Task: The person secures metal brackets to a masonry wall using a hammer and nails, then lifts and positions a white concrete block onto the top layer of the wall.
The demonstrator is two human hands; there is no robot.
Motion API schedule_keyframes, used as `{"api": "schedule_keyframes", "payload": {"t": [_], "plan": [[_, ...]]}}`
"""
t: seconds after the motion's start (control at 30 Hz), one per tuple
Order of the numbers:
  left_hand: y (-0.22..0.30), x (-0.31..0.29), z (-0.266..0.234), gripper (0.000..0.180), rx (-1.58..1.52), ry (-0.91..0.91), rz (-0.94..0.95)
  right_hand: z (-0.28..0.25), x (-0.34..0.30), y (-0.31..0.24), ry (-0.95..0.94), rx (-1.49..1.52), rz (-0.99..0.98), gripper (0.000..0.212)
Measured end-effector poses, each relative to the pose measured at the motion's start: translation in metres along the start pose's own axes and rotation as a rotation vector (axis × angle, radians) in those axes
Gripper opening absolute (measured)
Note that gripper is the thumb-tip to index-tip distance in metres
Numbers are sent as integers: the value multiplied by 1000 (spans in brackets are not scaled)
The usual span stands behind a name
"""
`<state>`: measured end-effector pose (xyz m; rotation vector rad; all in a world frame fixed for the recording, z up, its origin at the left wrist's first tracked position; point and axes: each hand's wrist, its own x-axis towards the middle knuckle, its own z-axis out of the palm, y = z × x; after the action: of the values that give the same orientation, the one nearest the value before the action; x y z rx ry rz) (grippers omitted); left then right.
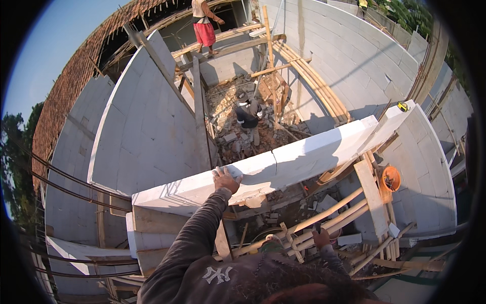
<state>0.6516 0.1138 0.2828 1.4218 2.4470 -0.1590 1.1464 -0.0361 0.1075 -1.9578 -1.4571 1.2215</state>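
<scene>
Left hand (226,181) forward, open and flat atop white wall (298,150); right hand (321,238) low, closure and hold unclear.

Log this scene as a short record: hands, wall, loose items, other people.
Left hand: resting on top of the white block wall; hand
Right hand: low, near the bamboo poles; seems to grip a dark object, kind unclear
Bucket: orange bucket, right of the poles
Tape measure: yellow tape measure, on the wall top at right
Other people: person in red shorts, on planks; person in rubble, beyond the wall
</scene>
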Motion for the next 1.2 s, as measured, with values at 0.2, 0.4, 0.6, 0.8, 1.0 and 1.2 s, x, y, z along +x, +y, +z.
{"api": "schedule_keyframes", "payload": {"t": [0.2,0.4,0.6,0.8,1.0,1.2], "plan": [[-5,28,1,93,148,63,85,-30,31,75,-47,-4,158,39],[-2,8,-25,95,18,-9,-79,-10,-5,101,71,221,370,45],[7,14,-13,96,-50,48,-60,-16,-8,213,-135,-248,484,58],[-17,-4,-25,92,-75,-2,-113,-24,-77,152,-450,-866,264,52],[25,2,-28,88,-83,-7,-31,-37,-119,189,45,-567,588,32],[-11,22,-28,90,-58,150,-71,-24,-146,53,334,-197,649,62]]}}
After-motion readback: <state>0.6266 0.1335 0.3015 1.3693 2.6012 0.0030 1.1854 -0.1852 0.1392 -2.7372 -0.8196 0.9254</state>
